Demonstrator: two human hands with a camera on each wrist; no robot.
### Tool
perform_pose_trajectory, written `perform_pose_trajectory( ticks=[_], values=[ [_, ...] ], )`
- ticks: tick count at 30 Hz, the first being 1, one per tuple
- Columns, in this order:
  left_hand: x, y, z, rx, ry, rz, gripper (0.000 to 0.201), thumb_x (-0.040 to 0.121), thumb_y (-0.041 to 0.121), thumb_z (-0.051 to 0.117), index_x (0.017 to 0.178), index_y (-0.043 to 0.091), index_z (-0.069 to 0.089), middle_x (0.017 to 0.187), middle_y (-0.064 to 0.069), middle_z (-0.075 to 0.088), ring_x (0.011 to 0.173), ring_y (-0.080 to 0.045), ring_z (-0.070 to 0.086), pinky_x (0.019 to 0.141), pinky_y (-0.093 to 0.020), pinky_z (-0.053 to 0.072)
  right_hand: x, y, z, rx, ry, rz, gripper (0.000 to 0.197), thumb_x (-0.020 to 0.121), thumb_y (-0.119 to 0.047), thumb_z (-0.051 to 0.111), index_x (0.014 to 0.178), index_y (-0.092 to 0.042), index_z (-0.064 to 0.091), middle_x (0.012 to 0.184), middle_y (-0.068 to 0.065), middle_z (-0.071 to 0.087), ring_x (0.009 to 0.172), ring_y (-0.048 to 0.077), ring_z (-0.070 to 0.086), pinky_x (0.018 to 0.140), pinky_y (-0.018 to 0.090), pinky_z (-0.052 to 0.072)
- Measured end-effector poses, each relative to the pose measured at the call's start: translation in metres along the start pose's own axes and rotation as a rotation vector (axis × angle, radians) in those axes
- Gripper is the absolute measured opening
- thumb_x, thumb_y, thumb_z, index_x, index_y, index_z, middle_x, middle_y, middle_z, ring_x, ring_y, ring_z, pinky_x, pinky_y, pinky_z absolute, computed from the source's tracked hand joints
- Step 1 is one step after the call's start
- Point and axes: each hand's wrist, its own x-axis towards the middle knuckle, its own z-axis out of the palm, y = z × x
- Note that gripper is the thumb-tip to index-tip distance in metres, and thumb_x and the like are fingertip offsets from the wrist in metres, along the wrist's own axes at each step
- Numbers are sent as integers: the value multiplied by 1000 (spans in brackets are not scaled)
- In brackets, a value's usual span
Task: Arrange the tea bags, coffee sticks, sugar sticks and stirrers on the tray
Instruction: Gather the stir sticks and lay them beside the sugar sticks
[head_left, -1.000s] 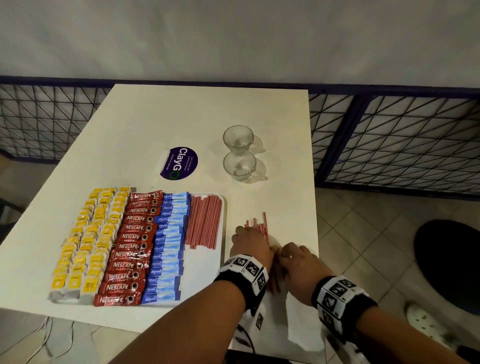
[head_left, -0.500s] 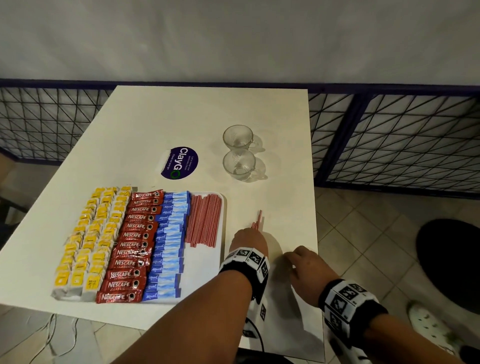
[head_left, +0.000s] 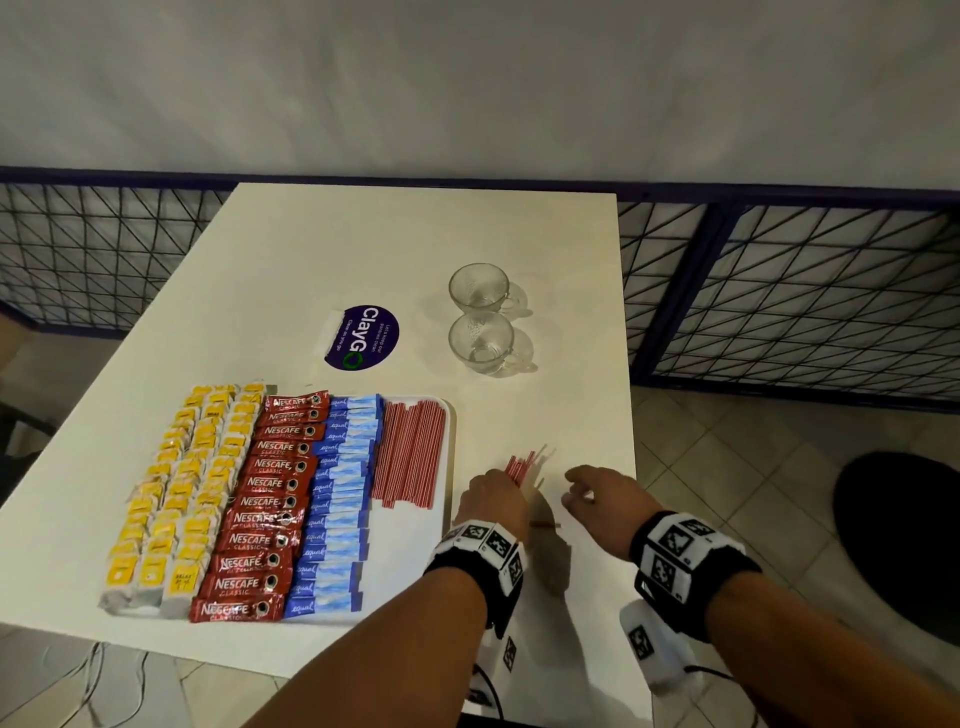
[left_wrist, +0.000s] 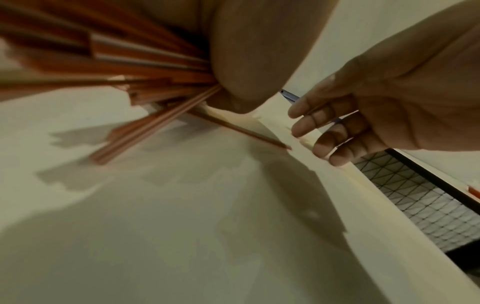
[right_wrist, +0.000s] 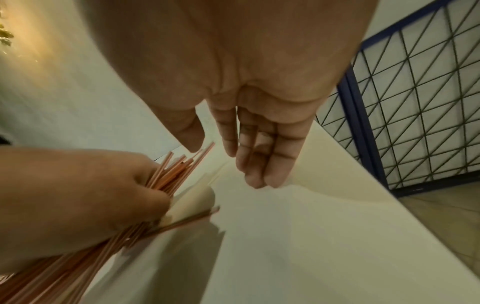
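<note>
Red stirrers (head_left: 521, 466) bristle from the left hand (head_left: 491, 501), which grips them as a bundle on the table just right of the tray (head_left: 451, 415); the tray row (head_left: 410, 449) runs away from the person, and the bundle roughly matches. The left wrist view shows one stray stirrer (left_wrist: 241, 130) lying toward the right hand's fingertips (left_wrist: 302, 130). The right wrist view shows the right hand (right_wrist: 244, 115) slack and empty.

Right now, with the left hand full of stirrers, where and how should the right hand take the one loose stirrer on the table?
The loose stirrer lies flat on the table, beside the left hand. It is thin, so the open right hand should probably come from above and pinch its right end, which points away from the held bundle of stirrers.
</note>
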Motion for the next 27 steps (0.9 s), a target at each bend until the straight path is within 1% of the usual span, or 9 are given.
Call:
perform_pose_trajectory(
  ticks=[7, 9, 13, 15, 17, 19, 21, 23, 27],
  values=[
    [-8, -10, -4, -12, 42, 144, 23, 97, 17, 40, 117, 7, 48, 122, -12, 53, 115, -28, 54, 91, -36, 44, 15, -14, -15, 370, 83, -82, 42, 100, -32, 44, 138, -15, 45, 109, -8, 58, 104, 20, 59, 101, 40, 44],
    [-11, -9, -6, -5, 50, 188, 24, 97, 17, 40, 117, 6, 48, 123, -13, 51, 116, -29, 51, 90, -35, 42, 20, -23, -20, 408, 96, -132, 41, 101, -32, 42, 139, -18, 42, 120, -8, 57, 104, 17, 56, 103, 40, 42],
    [-16, -4, -22, -125, 76, 322, 9, 95, 14, 40, 103, 11, 43, 98, -10, 55, 98, -31, 58, 68, -30, 35, 24, -41, -23, 330, 60, -209, 39, 102, -34, 37, 135, -16, 49, 132, 4, 58, 110, 16, 52, 106, 38, 37],
    [-16, -1, -33, -193, 108, 395, 18, 96, 12, 40, 114, 11, 43, 97, -11, 60, 93, -31, 61, 66, -29, 35, 21, -54, -28, 361, 68, -252, 36, 102, -33, 37, 131, -17, 52, 123, 4, 62, 109, 16, 54, 104, 36, 39],
    [-15, -1, -42, -241, 131, 447, 28, 97, 12, 40, 124, 10, 41, 102, -13, 64, 92, -31, 62, 68, -31, 41, 18, -65, -40, 423, 72, -317, 38, 99, -45, 37, 133, -32, 46, 112, 1, 65, 108, 17, 58, 100, 38, 44],
    [-14, -4, -51, -270, 174, 467, 21, 98, 15, 41, 117, 8, 44, 98, -15, 64, 89, -33, 62, 66, -34, 42, 18, -67, -52, 584, 158, -340, 35, 93, -57, 35, 127, -56, 39, 109, -2, 66, 103, 17, 63, 91, 36, 49],
    [-12, -11, -62, -333, 234, 441, 21, 100, 23, 40, 112, 7, 46, 93, -13, 63, 85, -33, 61, 65, -33, 39, 19, -60, -57, 708, 333, -275, 22, 96, -49, 40, 118, -52, 47, 103, -4, 67, 90, 18, 67, 81, 37, 53],
    [-7, -20, -71, -422, 294, 401, 22, 100, 28, 43, 108, 10, 50, 88, -9, 60, 83, -32, 60, 66, -33, 41, 23, -50, -48, 406, 380, -189, 16, 95, -36, 50, 109, -33, 58, 96, -4, 67, 88, 22, 66, 80, 35, 52],
    [-7, -35, -90, -730, 270, 362, 16, 98, 30, 48, 85, 21, 47, 64, -4, 52, 49, -26, 54, 51, -41, 52, 25, -44, 6, -322, -106, -238, 35, 87, -39, 63, 117, -20, 63, 120, 5, 60, 114, 25, 54, 95, 28, 40]
  ],
)
